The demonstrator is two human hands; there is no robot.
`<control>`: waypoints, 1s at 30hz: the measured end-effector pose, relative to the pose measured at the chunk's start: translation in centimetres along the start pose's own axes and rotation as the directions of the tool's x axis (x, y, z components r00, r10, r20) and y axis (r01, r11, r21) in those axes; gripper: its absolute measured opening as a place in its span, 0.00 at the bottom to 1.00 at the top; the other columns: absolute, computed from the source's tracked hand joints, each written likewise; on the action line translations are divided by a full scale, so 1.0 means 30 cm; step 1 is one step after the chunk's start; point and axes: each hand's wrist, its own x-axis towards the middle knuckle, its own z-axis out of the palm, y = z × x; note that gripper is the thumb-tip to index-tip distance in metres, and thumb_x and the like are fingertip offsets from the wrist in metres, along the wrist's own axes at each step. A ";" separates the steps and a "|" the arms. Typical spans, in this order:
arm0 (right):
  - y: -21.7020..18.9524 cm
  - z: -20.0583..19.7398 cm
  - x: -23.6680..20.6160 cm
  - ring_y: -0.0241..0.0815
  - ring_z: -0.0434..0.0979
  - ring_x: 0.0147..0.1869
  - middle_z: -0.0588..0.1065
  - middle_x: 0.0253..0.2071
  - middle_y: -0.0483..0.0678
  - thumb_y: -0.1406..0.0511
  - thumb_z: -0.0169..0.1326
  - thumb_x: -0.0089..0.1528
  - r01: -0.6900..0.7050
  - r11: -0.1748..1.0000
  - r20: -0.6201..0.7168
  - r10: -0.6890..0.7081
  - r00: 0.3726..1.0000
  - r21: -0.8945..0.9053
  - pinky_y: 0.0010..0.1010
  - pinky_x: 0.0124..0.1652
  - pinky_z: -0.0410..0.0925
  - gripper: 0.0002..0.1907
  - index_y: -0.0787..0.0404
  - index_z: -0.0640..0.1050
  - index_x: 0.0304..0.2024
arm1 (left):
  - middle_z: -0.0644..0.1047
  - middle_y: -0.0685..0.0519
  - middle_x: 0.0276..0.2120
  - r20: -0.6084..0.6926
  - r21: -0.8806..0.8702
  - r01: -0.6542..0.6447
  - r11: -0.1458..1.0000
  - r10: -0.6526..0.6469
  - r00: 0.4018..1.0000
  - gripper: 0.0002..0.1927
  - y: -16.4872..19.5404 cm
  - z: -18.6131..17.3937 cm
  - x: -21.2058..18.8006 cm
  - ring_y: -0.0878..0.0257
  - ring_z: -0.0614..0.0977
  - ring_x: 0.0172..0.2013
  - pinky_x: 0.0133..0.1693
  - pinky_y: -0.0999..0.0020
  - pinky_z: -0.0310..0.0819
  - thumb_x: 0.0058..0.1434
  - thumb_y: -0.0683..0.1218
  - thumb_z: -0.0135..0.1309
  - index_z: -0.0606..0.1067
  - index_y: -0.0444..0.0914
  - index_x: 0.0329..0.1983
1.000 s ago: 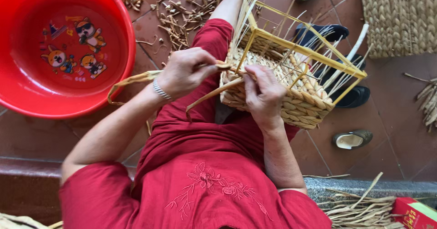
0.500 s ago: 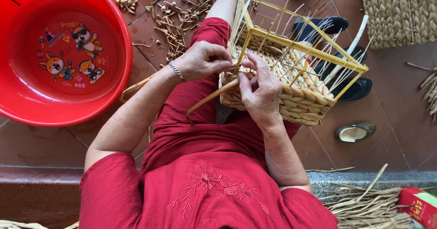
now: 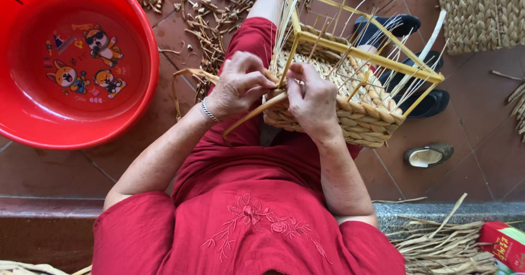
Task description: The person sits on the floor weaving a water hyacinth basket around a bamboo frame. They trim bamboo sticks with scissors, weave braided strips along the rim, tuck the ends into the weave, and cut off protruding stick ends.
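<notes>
- Landmark: half-woven basket (image 3: 350, 102), resting on the person's lap, a yellow frame (image 3: 361, 53) standing over it with thin upright stakes.
- Left hand (image 3: 238, 86) sits at the basket's near-left corner, fingers curled tight and pinching a flat straw strand (image 3: 252, 113).
- Strand's long axis runs on a slant: from the basket's corner down and away toward the person's left, free end over the red-clothed thigh.
- Right hand (image 3: 313, 101) lies on the basket's near wall just right of that corner, fingers closed narrow, thumb pressed by the corner post; what it grips is hidden.
- The two hands almost touch at the corner; left is the nearer to the strand's free length.
- Left of the basket, well apart: red plastic tub (image 3: 71, 61) on the tiled floor.
- Beyond the basket: dark sandals (image 3: 402, 23), scattered straw scraps (image 3: 210, 18).
</notes>
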 end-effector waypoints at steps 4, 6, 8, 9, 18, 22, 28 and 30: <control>0.010 -0.008 0.014 0.37 0.83 0.36 0.83 0.36 0.52 0.74 0.58 0.64 0.085 0.990 0.084 -0.076 0.994 -0.111 0.29 0.36 0.75 0.10 0.66 0.76 0.48 | 0.74 0.49 0.56 0.002 0.061 -0.137 0.989 0.137 0.991 0.19 0.022 -0.020 -0.006 0.50 0.72 0.58 0.59 0.50 0.65 0.52 0.44 0.67 0.78 0.43 0.48; 0.012 -0.004 0.011 0.35 0.82 0.31 0.83 0.36 0.50 0.73 0.57 0.63 -0.197 0.979 0.122 0.190 0.974 0.050 0.27 0.31 0.74 0.11 0.66 0.74 0.48 | 0.73 0.45 0.56 0.059 0.057 -0.139 0.989 0.136 0.989 0.26 0.031 -0.029 -0.013 0.47 0.71 0.59 0.59 0.48 0.63 0.49 0.49 0.69 0.76 0.40 0.51; 0.017 0.003 0.008 0.33 0.82 0.31 0.82 0.36 0.50 0.73 0.57 0.62 -0.310 0.934 0.140 0.288 0.947 0.179 0.25 0.32 0.74 0.12 0.66 0.72 0.48 | 0.74 0.44 0.55 0.067 0.010 -0.108 0.994 0.107 0.992 0.27 0.039 -0.033 -0.028 0.47 0.73 0.59 0.59 0.49 0.64 0.52 0.49 0.69 0.76 0.37 0.54; 0.021 0.009 0.007 0.32 0.82 0.34 0.82 0.37 0.49 0.73 0.57 0.61 -0.284 0.930 0.119 0.262 0.958 0.235 0.23 0.35 0.75 0.13 0.66 0.72 0.48 | 0.75 0.45 0.55 0.050 -0.035 -0.076 0.997 0.077 0.996 0.24 0.043 -0.034 -0.042 0.49 0.75 0.59 0.60 0.52 0.67 0.56 0.47 0.68 0.76 0.37 0.54; 0.018 0.003 0.018 0.27 0.75 0.33 0.80 0.36 0.47 0.70 0.63 0.61 -0.343 0.844 0.234 0.266 0.935 0.413 0.21 0.33 0.69 0.16 0.64 0.72 0.48 | 0.84 0.51 0.39 0.041 -0.707 0.405 0.579 -0.538 0.842 0.07 -0.070 0.087 -0.072 0.66 0.85 0.39 0.43 0.70 0.85 0.67 0.39 0.58 0.79 0.34 0.47; -0.023 0.029 0.024 0.29 0.73 0.26 0.79 0.30 0.43 0.65 0.69 0.57 -0.207 0.978 0.064 0.205 0.977 0.032 0.23 0.27 0.67 0.18 0.62 0.73 0.41 | 0.83 0.47 0.40 0.163 -0.855 0.424 0.300 -0.620 0.767 0.08 -0.116 0.119 -0.069 0.65 0.84 0.37 0.40 0.70 0.82 0.70 0.37 0.59 0.78 0.30 0.51; -0.009 0.069 0.029 0.31 0.71 0.24 0.73 0.25 0.42 0.68 0.67 0.59 -0.115 0.988 -0.064 0.109 0.992 -0.104 0.25 0.28 0.65 0.13 0.60 0.72 0.36 | 0.80 0.49 0.41 0.193 -0.808 0.484 0.335 -0.626 0.755 0.21 -0.166 0.021 -0.089 0.66 0.84 0.41 0.45 0.70 0.82 0.72 0.46 0.52 0.66 0.40 0.66; 0.028 0.011 0.060 0.29 0.70 0.30 0.73 0.30 0.41 0.70 0.64 0.62 -0.125 0.985 -0.054 0.133 0.990 0.120 0.23 0.30 0.67 0.12 0.59 0.70 0.36 | 0.82 0.51 0.43 0.125 -0.766 0.498 0.406 -0.667 0.735 0.18 -0.194 -0.043 -0.091 0.66 0.84 0.43 0.45 0.70 0.80 0.72 0.48 0.50 0.68 0.39 0.63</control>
